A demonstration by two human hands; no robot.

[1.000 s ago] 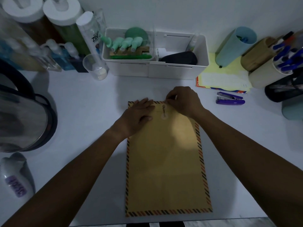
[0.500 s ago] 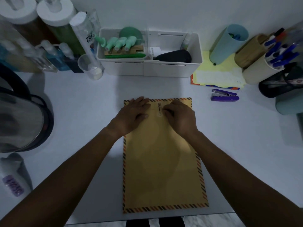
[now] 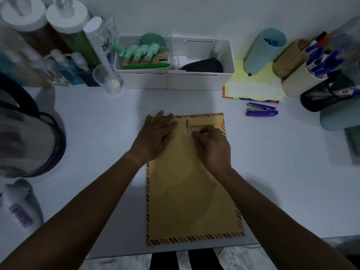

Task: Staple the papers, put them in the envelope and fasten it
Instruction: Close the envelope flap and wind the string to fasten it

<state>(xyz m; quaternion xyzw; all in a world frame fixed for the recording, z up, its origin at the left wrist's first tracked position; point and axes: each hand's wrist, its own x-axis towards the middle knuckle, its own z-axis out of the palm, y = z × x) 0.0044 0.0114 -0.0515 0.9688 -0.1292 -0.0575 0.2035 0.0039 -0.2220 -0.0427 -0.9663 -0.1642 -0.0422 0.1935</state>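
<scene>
On the table, head view: we see the envelope [image 3: 191, 184] lying flat at the centre, its flap end at 12 o'clock and folded down.
Envelope closure: two round buttons with a string [image 3: 188, 126] between them sit at the middle of the flap end.
Left hand [image 3: 156, 136]: we see it spread flat, palm down, pressing the envelope's 11 o'clock corner.
Right hand [image 3: 212, 145]: its fingers are curled narrow just at 3 o'clock of the lower button; we cannot tell whether they pinch the string.
Stapler [image 3: 261, 112]: purple, on the table [image 3: 101, 121] at 2 o'clock of the envelope, apart from it.
White organiser box [image 3: 175, 79]: at 12 o'clock.
Papers: we see none outside the envelope.
</scene>
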